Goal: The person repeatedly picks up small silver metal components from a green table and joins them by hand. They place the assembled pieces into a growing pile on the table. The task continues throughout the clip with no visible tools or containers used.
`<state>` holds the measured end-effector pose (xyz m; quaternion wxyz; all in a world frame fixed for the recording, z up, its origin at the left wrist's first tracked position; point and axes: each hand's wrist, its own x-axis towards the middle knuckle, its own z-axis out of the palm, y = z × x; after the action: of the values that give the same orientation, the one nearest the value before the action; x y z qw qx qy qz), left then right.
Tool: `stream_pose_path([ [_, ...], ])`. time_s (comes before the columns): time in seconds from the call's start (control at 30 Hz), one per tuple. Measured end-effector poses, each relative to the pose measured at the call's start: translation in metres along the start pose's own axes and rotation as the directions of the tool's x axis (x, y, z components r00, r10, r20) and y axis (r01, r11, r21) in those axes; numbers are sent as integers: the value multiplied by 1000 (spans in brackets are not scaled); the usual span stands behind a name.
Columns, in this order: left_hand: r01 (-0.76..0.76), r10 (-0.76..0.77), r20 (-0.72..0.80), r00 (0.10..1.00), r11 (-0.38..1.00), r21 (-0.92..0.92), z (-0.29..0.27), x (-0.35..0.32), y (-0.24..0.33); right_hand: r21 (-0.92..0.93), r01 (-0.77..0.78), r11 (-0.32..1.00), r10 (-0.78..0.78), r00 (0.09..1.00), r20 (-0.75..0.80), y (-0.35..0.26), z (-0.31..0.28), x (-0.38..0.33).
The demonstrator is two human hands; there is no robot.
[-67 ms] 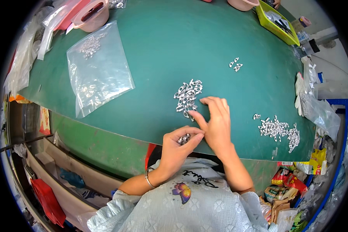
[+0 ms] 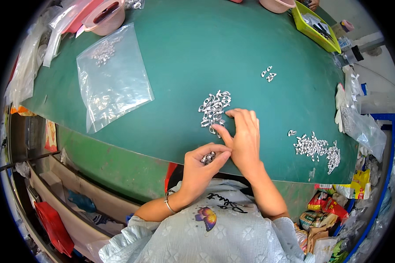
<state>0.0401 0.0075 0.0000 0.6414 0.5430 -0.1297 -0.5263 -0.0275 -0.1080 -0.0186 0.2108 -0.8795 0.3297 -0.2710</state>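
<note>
Just beyond both hands, on flat green tabletop [image 2: 175, 57]: heap of small silver metal clasps [image 2: 214, 108]. Left hand [image 2: 198, 165] curled around silver handful [image 2: 208, 158], thumb and index tips close together. Right hand [image 2: 245, 142] at heap's near-right edge, thumb and forefinger parted; contact, cannot tell. Well right of hands: second silver pile [image 2: 312, 145]. Left, farther off: clear plastic bag [image 2: 118, 90].
</note>
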Motion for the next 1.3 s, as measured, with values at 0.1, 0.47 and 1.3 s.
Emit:
stream_pose_path([
  [0.1, -3, 2, -9, 1000, 1000, -27, -4, 1, -1, -43, 31, 999, -32, 999, -22, 0, 7, 1],
  [0.47, -75, 66, -90, 994, 993, -94, 0, 7, 2, 640, -257, 724, 299, 953, 44, -6, -31, -22],
  [1.3, -126, 143, 196, 970, 987, -100, 6, -1, 14, 438, 137, 888, -51, 978, -203, -33, -68, -30],
])
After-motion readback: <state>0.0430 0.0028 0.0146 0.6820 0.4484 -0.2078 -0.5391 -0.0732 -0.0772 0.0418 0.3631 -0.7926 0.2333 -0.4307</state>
